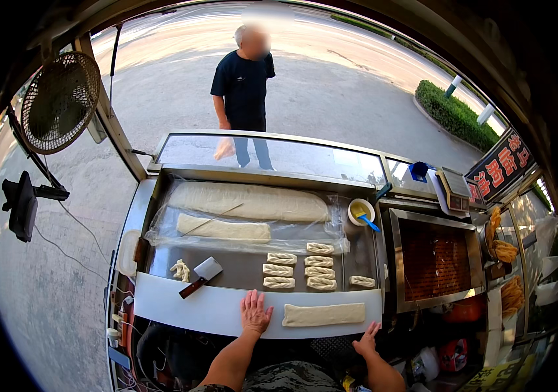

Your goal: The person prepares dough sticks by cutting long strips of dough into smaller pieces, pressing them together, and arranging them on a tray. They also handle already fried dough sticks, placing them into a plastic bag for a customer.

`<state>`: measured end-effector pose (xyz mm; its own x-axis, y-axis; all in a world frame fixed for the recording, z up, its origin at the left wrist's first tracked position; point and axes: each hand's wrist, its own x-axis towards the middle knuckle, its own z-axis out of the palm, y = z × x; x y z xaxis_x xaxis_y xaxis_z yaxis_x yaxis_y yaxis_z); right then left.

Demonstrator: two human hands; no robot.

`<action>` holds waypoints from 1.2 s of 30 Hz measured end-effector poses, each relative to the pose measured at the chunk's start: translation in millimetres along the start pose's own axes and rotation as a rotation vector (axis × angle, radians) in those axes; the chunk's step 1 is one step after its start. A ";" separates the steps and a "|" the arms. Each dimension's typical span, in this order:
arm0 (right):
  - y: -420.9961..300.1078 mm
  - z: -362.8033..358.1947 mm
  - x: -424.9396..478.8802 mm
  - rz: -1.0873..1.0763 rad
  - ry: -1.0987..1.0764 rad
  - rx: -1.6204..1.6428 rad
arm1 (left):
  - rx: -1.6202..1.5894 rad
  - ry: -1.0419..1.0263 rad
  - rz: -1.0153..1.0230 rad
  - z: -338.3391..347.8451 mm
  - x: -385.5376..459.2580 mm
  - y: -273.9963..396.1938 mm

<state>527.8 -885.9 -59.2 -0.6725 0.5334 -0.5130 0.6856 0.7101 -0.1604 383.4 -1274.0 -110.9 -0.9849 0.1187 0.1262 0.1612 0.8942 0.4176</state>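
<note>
My left hand rests palm down on a white cutting board, holding nothing. A flat strip of dough lies on the board to its right. My right hand is at the board's front right edge, empty, its fingers slightly spread. Beyond the board, several shaped dough pieces stand in short columns on a metal worktop, with a single piece apart to the right. A cleaver lies with its wooden handle over the board's back edge, near a dough scrap.
Under plastic film lie a large dough slab and a smaller one with a thin stick. A bowl holds a blue-handled brush. To the right is a fryer of dark oil. A person stands beyond the glass.
</note>
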 end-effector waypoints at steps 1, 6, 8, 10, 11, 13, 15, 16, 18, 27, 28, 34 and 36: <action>0.0 0.0 0.1 -0.004 0.003 0.002 | -0.001 -0.002 -0.002 0.2 0.1 0.1; 1.8 -0.1 3.4 0.008 -0.022 0.011 | 0.004 0.003 0.003 -0.7 -0.8 0.6; 5.2 3.3 5.6 -0.021 0.037 -0.005 | -0.002 0.007 0.009 -1.9 1.8 3.2; 16.5 13.1 3.9 -0.062 0.127 -0.055 | -0.015 -0.002 0.010 -5.5 1.1 8.4; 17.7 12.4 7.0 -0.043 0.100 -0.025 | -0.026 0.023 0.018 -6.2 6.7 9.3; 1.4 7.2 6.7 -0.009 -0.018 0.008 | -0.023 0.028 -0.016 -12.5 1.5 -0.7; 1.7 2.3 2.6 -0.030 -0.029 0.008 | -0.140 0.007 -0.021 -21.0 8.4 -11.3; 14.5 5.5 2.8 -0.092 0.014 0.016 | -0.171 0.082 -0.083 -32.3 20.6 -15.2; 27.0 10.8 5.8 -0.183 0.083 0.046 | -0.149 0.271 -0.216 -54.4 44.6 -39.6; 0.8 7.3 3.3 -0.180 0.658 0.437 | 0.287 0.104 -0.377 -94.7 67.7 -145.6; -14.1 5.3 -4.2 -0.239 0.646 0.505 | 0.290 0.041 -0.431 -95.6 68.9 -149.3; -112.2 4.2 -62.8 -0.416 0.097 0.723 | -0.422 -0.027 -0.353 -101.6 61.4 -104.7; -145.1 6.4 -73.7 -0.468 -0.104 0.824 | -0.785 -0.118 -0.305 -87.8 47.9 -57.7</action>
<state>479.7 -1031.2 -3.6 -0.9275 0.2056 -0.3122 0.3607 0.2730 -0.8918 332.4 -1357.8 -50.0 -0.9855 0.0041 -0.1698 -0.1583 0.3411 0.9266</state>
